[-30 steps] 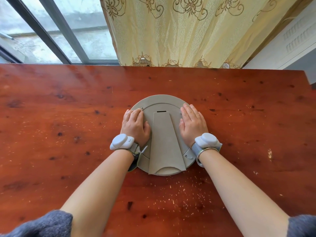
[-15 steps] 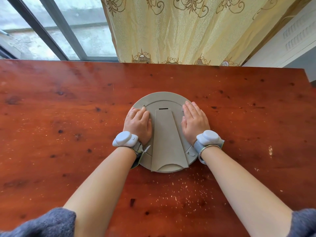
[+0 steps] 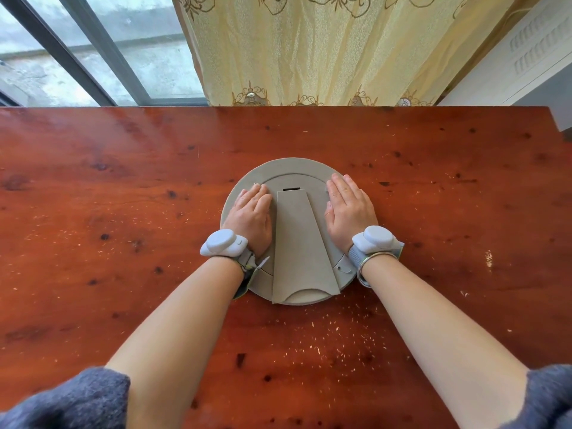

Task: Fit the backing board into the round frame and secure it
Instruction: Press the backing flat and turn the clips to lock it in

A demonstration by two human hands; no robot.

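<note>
A round grey frame [image 3: 280, 167] lies face down in the middle of the wooden table. Its grey backing board [image 3: 295, 181] sits inside the ring, with a tapered stand flap [image 3: 301, 243] running down its middle. My left hand [image 3: 251, 216] lies flat, palm down, on the board left of the flap, fingers together. My right hand [image 3: 349, 209] rests flat on the board's right side, its fingers reaching the frame's rim. A small metal clip [image 3: 340, 268] shows on the frame's lower right, near my right wrist. Both hands hold nothing.
The red-brown table [image 3: 123, 212] carries scattered pale wood specks near its front. A yellow curtain [image 3: 325, 48] and a window [image 3: 93, 51] stand behind the far edge. The table's right edge [image 3: 554, 119] lies at the upper right, beside a white wall.
Both hands have flattened and slid slightly up the board. The left fingers, curled a second ago, now lie straighter. The frame has kept its place on the table.
</note>
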